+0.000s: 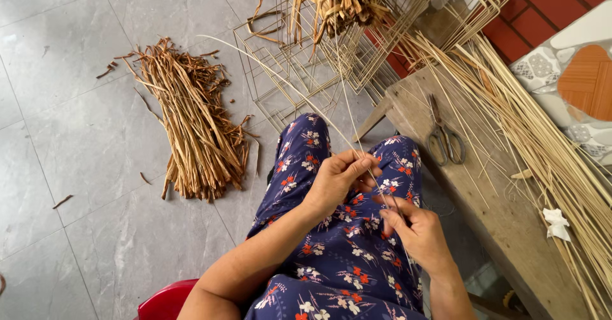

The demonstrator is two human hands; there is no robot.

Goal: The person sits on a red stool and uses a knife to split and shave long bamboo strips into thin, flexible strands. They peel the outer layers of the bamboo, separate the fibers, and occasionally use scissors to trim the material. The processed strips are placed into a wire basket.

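The person is sitting with both hands working over a lap covered in dark blue flowered cloth. The left hand is closing its grip around thin pale strands, pinching them between thumb and curled fingers just above the knees. The right hand is lying slightly nearer and to the right, its fingers also clenching on the same strands where they are running down between the two hands. From the left hand the strands are arcing up and away to the far left, reaching toward a bundle of dried fibre that is hanging over a stack of wire frames at the far edge of the scene. To the left, on the grey tiled floor, a loose heap of brown dried strips is lying well apart from the hands. To the right, a worn wooden surface is carrying a pair of scissors and a long sheaf of pale straight reeds, with a crumpled white scrap resting beside the reeds.
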